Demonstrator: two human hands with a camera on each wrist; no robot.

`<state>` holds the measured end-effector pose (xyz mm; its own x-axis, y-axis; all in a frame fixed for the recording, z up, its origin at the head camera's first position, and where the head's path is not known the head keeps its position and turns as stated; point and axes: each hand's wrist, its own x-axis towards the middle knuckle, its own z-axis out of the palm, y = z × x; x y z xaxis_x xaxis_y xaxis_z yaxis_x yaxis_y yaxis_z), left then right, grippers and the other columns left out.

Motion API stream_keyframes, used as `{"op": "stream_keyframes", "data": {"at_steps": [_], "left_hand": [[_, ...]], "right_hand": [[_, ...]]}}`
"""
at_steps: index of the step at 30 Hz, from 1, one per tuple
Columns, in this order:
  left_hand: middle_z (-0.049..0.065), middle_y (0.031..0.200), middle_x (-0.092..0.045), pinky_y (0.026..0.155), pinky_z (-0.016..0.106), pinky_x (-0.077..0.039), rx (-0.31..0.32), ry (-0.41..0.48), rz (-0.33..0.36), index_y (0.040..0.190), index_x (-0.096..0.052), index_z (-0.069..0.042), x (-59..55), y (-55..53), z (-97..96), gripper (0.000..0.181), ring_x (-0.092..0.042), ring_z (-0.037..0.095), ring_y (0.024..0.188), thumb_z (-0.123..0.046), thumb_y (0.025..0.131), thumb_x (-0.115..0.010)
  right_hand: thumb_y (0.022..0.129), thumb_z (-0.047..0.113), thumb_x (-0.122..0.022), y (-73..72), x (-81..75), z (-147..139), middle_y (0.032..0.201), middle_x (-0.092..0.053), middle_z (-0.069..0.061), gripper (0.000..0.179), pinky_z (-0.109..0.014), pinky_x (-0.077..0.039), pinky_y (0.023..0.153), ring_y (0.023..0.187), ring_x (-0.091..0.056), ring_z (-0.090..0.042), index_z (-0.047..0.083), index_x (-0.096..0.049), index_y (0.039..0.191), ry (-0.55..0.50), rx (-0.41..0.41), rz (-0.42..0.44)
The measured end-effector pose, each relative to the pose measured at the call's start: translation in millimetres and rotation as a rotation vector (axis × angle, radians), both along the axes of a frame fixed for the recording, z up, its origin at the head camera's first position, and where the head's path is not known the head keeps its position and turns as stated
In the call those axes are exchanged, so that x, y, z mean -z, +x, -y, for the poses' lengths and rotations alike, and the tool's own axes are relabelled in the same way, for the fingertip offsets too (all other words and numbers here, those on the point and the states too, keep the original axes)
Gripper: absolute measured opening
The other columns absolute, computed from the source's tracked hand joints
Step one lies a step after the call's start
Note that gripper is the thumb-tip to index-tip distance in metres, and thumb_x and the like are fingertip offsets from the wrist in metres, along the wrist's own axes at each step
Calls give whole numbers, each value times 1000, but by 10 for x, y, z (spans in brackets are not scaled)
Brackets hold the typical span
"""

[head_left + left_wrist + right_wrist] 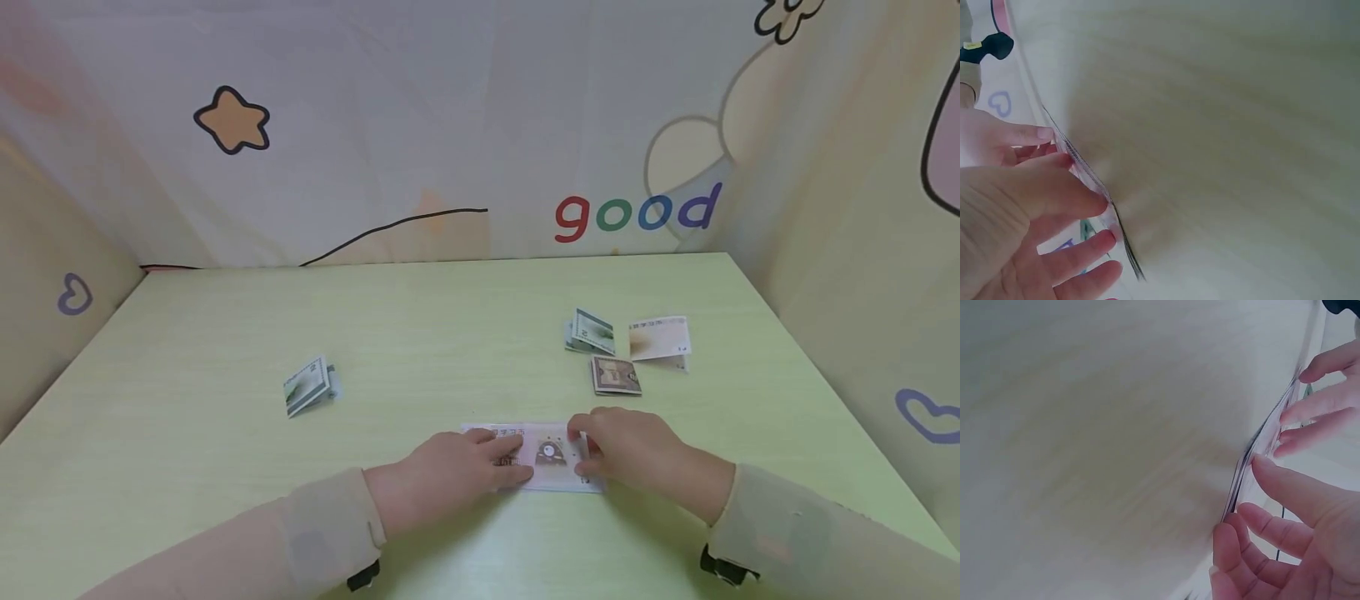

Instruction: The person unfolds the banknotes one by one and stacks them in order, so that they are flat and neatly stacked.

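Where the near part of a pale yellow-green table (450,350) meets the reach of two bare hands, a thin sheaf of pale pink, rectangular printed paper notes (551,454) lies lengthwise from left to right, slightly right of the middle. The person's left hand (453,477) rests on the left part of the sheaf, its fingers extended and spread a little, pressing from above rather than closing around it. The right hand (637,450) is at the right end, its fingers curled and only slightly parted from the thumb, pinching the edge of the paper; seen from the right wrist, that end bends and several layered edges show. Both arms wear loose, pale beige sleeves (330,517). Beyond the right hand, three small folded papers sit close together: a green-and-white folded paper note (592,333) at the far left of the group, a pale pink-and-white folded paper note (660,337) to its right, and a dark brown folded paper note (617,377) nearer. Well apart, on the left, stands another tilted green-and-white folded note (307,390). Behind the table hangs a pale printed backdrop (390,125), with an orange star (232,121) at left and multicoloured lettering reading "good" (654,213) at right.
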<state>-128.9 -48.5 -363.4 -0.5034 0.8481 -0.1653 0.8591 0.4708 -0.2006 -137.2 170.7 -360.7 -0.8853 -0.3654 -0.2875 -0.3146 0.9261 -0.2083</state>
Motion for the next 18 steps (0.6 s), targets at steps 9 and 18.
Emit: {"op": "stream_keyframes", "data": {"at_steps": [9, 18], "left_hand": [[-2, 132, -34, 86, 33, -37, 24, 73, 120, 125, -40, -33, 31, -73, 64, 39, -37, 23, 114, -26, 87, -47], [1, 134, -31, 87, 40, -35, 9, 74, 189, 127, -37, -30, 28, -56, 54, 65, -33, 29, 117, -67, 76, -26]], "right_hand": [[67, 28, -70, -64, 16, -39, 65, -47, 8, 31, -27, -35, 54, 62, -43, -10, 20, -58, 95, -63, 23, 46], [75, 29, -63, -218, 22, -297, 72, -51, 9, 21, -25, -40, 60, 66, -46, -9, 18, -60, 92, -285, 18, 22]]}}
